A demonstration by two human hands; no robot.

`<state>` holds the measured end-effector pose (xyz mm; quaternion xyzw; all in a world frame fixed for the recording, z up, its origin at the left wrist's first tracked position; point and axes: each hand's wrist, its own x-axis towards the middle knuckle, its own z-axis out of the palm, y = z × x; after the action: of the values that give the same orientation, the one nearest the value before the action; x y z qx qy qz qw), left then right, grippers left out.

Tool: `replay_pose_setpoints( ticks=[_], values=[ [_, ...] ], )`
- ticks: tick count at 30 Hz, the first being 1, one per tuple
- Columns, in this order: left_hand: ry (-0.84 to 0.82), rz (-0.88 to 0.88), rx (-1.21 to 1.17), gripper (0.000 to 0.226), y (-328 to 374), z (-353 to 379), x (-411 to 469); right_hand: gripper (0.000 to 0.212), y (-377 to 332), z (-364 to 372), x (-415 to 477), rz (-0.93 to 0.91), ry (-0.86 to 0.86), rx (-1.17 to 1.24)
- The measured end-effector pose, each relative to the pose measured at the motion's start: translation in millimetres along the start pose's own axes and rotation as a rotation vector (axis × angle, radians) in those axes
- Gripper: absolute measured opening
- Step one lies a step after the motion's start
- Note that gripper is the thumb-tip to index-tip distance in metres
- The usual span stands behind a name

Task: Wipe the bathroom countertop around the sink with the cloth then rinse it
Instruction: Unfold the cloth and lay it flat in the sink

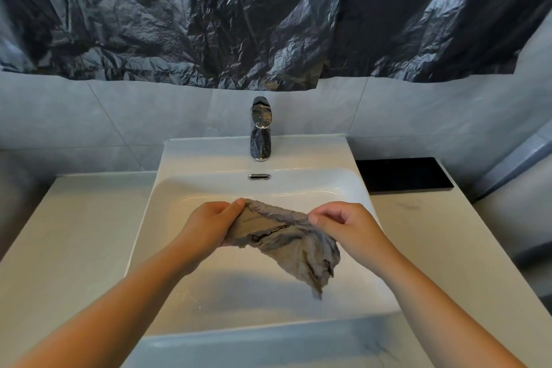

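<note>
Forearms, left grip and right grip are bare.

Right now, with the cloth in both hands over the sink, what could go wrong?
1. No water shows at the faucet; opening it means one hand lets go, and the cloth, pinched only at its top edge by the left hand and right hand, may slip from a single grip into the sink.
2. Its hanging corner could drip on the countertop if carried sideways.
</note>
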<state>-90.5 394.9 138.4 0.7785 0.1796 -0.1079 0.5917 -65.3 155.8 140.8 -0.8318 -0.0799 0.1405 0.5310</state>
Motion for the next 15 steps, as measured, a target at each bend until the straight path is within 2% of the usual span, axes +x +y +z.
replay_pose_setpoints(
  ticks=[5, 8, 12, 15],
  values=[
    [-0.131, -0.074, -0.149, 0.035, 3.6, -1.4, -3.2, 0.029, -7.6, 6.4, -0.9, -0.041, 0.070, 0.010],
    [-0.183, -0.050, -0.096, 0.031, 6.2, -5.9, -6.2, 0.029, -16.7, 6.8, -1.8, -0.138, 0.114, -0.024],
    [-0.039, 0.222, 0.309, 0.031, 10.3, -6.6, -13.6, 0.024, -32.3, 4.2, -1.7, -0.210, 0.041, -0.050],
    [-0.044, 0.365, 0.219, 0.021, 11.3, 4.6, -24.2, 0.021, -42.7, 4.6, 0.4, -0.221, 0.019, -0.066]
  ],
)
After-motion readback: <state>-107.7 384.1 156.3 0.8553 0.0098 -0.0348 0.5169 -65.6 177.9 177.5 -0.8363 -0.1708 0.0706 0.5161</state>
